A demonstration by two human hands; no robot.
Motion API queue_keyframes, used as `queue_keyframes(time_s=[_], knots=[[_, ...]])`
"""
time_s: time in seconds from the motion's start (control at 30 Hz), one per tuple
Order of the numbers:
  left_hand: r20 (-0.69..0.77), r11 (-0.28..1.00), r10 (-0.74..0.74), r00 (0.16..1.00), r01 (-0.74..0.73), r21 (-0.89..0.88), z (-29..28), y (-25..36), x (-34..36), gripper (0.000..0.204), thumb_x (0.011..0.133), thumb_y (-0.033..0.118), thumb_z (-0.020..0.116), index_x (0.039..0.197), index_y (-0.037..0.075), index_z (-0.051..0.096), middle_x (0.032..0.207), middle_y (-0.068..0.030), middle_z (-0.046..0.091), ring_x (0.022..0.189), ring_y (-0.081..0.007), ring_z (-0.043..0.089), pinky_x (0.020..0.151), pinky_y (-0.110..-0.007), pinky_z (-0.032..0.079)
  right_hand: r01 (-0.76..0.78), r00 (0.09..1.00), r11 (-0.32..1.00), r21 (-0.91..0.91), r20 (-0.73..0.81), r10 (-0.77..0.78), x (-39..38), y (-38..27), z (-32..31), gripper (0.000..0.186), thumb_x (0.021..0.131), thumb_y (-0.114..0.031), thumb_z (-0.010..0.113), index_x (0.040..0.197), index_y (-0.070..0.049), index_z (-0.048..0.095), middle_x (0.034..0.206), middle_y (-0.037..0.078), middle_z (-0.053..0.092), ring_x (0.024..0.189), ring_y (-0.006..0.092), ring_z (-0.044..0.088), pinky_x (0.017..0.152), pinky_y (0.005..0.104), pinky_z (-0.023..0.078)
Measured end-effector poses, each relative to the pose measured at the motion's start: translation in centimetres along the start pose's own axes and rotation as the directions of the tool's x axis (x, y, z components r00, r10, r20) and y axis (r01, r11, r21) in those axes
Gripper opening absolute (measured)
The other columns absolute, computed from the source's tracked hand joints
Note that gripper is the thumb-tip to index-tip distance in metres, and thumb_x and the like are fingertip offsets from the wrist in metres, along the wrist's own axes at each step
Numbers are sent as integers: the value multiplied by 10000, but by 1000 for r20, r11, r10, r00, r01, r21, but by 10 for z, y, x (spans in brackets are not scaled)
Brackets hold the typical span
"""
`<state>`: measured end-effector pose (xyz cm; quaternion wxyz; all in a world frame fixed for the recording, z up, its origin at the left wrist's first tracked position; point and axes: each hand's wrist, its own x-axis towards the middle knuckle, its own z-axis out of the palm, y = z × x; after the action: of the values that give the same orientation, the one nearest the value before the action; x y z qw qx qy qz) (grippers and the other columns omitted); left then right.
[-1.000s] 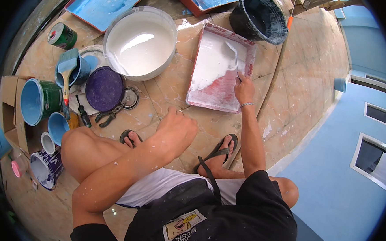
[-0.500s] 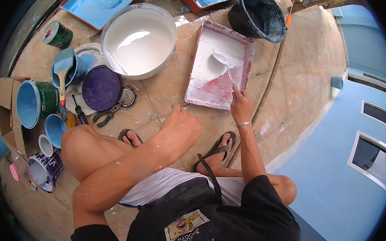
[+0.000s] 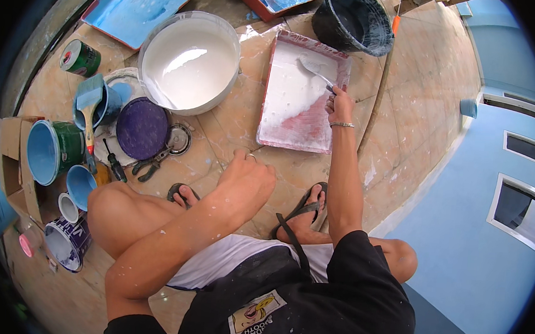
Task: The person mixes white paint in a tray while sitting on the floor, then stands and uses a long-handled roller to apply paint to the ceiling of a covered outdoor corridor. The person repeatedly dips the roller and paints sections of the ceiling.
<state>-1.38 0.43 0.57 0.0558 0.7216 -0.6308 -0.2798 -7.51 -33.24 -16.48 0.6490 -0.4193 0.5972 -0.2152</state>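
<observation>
My right hand grips the handle of a long metal spoon. The spoon's white-coated bowl lies in white paint in a red-rimmed roller tray. Paint covers the tray's far and left part; the near right part shows a thin pinkish smear. My left hand hangs loosely closed in front of my knees, back up, with a ring on one finger. Nothing shows in it, though its palm side is hidden. Left of the tray stands a large translucent tub of white paint.
Blue-stained trays and a black bucket stand at the back. At left are a purple lid, a paintbrush across a small blue bucket, pliers, a screwdriver and paint buckets. A pole lies right of the tray.
My right hand has moved away from me, further over the tray, and the spoon lies flatter. White paint has spread over more of the tray's near left part. My left hand has barely moved.
</observation>
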Motion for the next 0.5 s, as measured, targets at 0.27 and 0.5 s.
queue_keyframes(time_s=[0.27, 0.5], knots=[[38, 1000, 1, 999, 0, -30, 2, 0, 0, 173, 854, 115, 666, 994, 14, 652, 920, -160, 710, 939, -316, 684, 934, -432, 463, -25, 1000, 994, 110, 3, 24, 16, 2, -12, 128, 949, -142, 629, 855, -89, 559, 570, -46, 389, 409, 77, 308, 378, 267, 227], [-10, 1000, 10, 1000, -10, 28, 8, 1, 0, 159, 846, 106, 654, 990, 44, 678, 926, -131, 734, 937, -277, 706, 886, -404, 464, -81, 996, 979, 185, 42, 75, 19, 11, -24, 137, 990, -163, 590, 881, -92, 548, 584, -62, 351, 418, 70, 270, 388, 254, 199]])
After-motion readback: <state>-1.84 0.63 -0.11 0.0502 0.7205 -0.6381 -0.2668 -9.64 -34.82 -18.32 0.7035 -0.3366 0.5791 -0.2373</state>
